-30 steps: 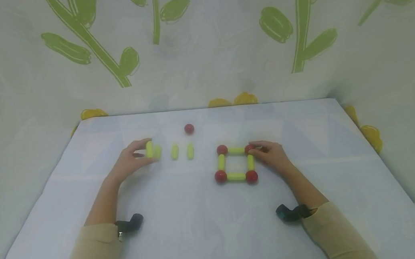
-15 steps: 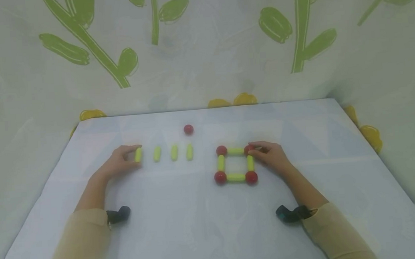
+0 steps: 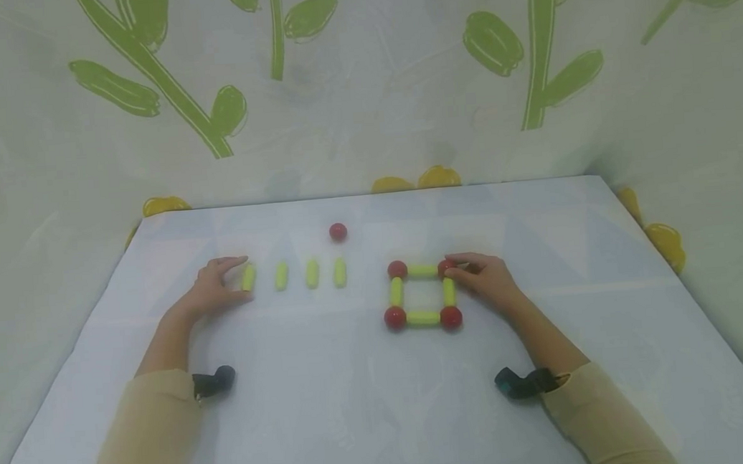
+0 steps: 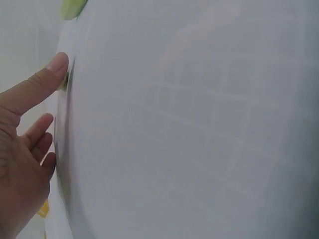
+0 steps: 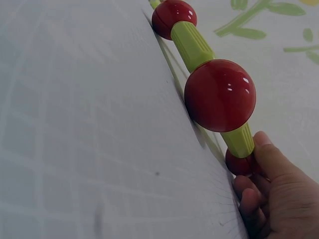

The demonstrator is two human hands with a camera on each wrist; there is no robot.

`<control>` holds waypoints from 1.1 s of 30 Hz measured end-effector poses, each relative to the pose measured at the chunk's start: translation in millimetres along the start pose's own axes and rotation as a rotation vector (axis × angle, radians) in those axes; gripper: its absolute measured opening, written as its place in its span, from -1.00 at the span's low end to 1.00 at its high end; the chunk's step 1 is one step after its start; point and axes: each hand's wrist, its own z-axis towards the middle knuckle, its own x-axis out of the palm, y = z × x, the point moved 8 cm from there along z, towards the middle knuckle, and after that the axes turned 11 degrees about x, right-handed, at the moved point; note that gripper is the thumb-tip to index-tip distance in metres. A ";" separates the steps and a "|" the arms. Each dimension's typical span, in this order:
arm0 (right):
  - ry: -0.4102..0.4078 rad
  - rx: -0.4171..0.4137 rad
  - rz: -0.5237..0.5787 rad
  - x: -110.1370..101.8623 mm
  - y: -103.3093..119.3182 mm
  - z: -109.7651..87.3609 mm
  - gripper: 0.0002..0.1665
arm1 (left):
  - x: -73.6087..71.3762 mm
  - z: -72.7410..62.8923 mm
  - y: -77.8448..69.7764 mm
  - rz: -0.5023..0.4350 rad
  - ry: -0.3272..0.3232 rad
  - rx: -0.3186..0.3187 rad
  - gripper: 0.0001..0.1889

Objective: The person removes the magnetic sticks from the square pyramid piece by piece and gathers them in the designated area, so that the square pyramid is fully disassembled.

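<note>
At the left end of a row of yellow-green rods, my left hand (image 3: 210, 288) spreads thumb and fingers around the leftmost rod (image 3: 248, 277), which lies on the table. In the left wrist view, the thumb (image 4: 42, 84) stands apart from the fingers and partly hides that rod. Red balls and rods form a flat square (image 3: 423, 317). At its far right corner, my right hand (image 3: 488, 279) pinches a red ball (image 3: 445, 265). The right wrist view shows thumb and fingers on this ball (image 5: 238, 163), partly covering it; the near right ball (image 5: 220, 95) looms in front.
Three more rods stand in line beside the first: one (image 3: 281, 276), another (image 3: 312, 273) and the last (image 3: 340, 271). Behind them lies a loose red ball (image 3: 338, 232). The white table (image 3: 332, 407) ends at a cloth backdrop (image 3: 395, 101) with green leaf prints.
My left hand has carried a rod leftward, set it down at the row's left end and loosened its fingers from it. The right hand has kept its place on the ball.
</note>
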 end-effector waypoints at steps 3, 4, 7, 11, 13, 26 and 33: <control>-0.002 0.000 0.002 -0.9 -0.7 0.4 -0.35 | -3.7 -2.3 -11.6 -0.037 -0.048 0.061 -0.07; -0.004 -0.001 -0.003 -1.2 -0.9 0.5 -0.35 | -4.3 -3.0 -17.8 -0.051 -0.065 0.085 -0.06; -0.015 0.005 -0.001 -2.5 -1.9 1.1 -0.35 | -2.8 -3.9 -39.0 -0.104 -0.105 0.162 -0.11; -0.021 -0.012 -0.003 -2.5 -0.9 0.6 -0.35 | 4.9 -3.5 -70.4 -0.145 -0.107 0.259 -0.19; -0.020 -0.021 -0.006 -1.7 0.2 0.1 -0.35 | 10.0 -2.9 -83.5 -0.153 -0.091 0.288 -0.22; -0.015 -0.006 -0.024 -1.0 0.6 1.7 -0.34 | 67.3 9.4 -176.4 -0.276 0.081 0.632 -0.35; -0.012 -0.018 -0.019 -0.5 0.7 1.2 -0.32 | 110.5 13.8 -218.4 -0.302 0.295 0.694 -0.47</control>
